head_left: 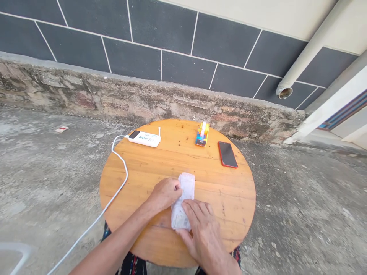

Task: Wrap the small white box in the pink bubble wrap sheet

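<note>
A long, flat bundle in whitish wrapping [187,183] lies on the round wooden table [137,172], near its front middle. At the bundle's left edge, my left hand [168,191] has its fingers curled in and pinches the wrapping. My right hand [200,221] rests on the lower right part of the bundle, fingers bent over its top and side and the thumb at its near end. What is inside the wrapping cannot be made out.
A white power strip [146,139] with a cable running off the table's left side sits at the back left. A yellow and blue tape dispenser [202,134] stands at the back, with a red-edged phone [228,154] to its right. A wall rises behind.
</note>
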The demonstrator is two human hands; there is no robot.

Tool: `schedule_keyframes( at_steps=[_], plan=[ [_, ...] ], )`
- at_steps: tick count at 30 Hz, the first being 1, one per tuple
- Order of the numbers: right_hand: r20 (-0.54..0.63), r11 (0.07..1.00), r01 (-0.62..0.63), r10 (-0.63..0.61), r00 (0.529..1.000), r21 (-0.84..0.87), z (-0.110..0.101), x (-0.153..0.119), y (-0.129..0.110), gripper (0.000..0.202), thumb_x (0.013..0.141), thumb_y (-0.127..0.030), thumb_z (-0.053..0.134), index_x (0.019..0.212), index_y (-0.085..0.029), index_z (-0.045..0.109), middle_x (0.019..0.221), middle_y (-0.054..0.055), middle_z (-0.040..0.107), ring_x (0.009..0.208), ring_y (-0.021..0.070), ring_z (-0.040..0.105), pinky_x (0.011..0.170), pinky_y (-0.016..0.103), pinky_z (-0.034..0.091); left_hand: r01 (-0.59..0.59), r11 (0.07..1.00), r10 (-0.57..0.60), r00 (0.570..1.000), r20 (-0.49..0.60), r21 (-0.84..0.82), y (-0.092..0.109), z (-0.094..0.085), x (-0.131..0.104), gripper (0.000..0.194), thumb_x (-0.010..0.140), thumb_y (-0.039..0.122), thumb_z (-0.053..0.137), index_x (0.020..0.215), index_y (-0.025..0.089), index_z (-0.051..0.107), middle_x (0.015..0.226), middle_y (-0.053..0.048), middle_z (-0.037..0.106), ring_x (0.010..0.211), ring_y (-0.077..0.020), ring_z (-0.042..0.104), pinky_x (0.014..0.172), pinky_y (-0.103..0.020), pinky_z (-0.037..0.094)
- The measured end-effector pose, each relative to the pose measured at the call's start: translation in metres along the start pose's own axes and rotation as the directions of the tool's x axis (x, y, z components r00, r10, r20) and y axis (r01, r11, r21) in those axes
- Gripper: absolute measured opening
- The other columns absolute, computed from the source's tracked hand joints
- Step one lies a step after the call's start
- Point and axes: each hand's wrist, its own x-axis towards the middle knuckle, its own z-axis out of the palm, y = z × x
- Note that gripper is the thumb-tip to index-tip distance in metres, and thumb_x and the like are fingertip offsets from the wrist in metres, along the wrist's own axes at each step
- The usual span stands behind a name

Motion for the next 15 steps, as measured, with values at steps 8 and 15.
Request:
schedule_keyframes(
  at_steps=[8, 15],
  plan=[
    [0.048, 0.998, -0.052, 0.05, 0.998, 0.048, -0.007, 0.009, 0.004, 0.047, 0.072, -0.012, 0.07, 0.114, -0.019, 0.052, 0.114, 0.007, 0.059, 0.1, 0.0265, 0.052, 0.089, 0.043, 0.041, 0.002, 0.998, -0.003, 1.0, 0.006, 0.064, -0.009, 0.002, 0.006, 0.014, 0.068, 0.021, 0.049, 0.06, 0.019, 0.061, 0.059, 0.0, 0.06, 0.056, -0.0142, 0.049, 0.052, -0.025, 0.025],
    [0.096, 0.997, -0.056, 0.051, 0.994, 0.054, -0.014, 0.015, 0.006, 0.045, 0.072, -0.015, 0.07, 0.113, -0.019, 0.054, 0.115, 0.007, 0.06, 0.103, 0.0259, 0.053, 0.092, 0.042, 0.039, -0.055, 0.997, 0.053, 0.998, 0.046, 0.045, -0.011, -0.002, 0.006, 0.015, 0.068, 0.017, 0.05, 0.061, 0.018, 0.062, 0.057, 0.001, 0.058, 0.054, -0.0134, 0.048, 0.053, -0.025, 0.025]
  ],
)
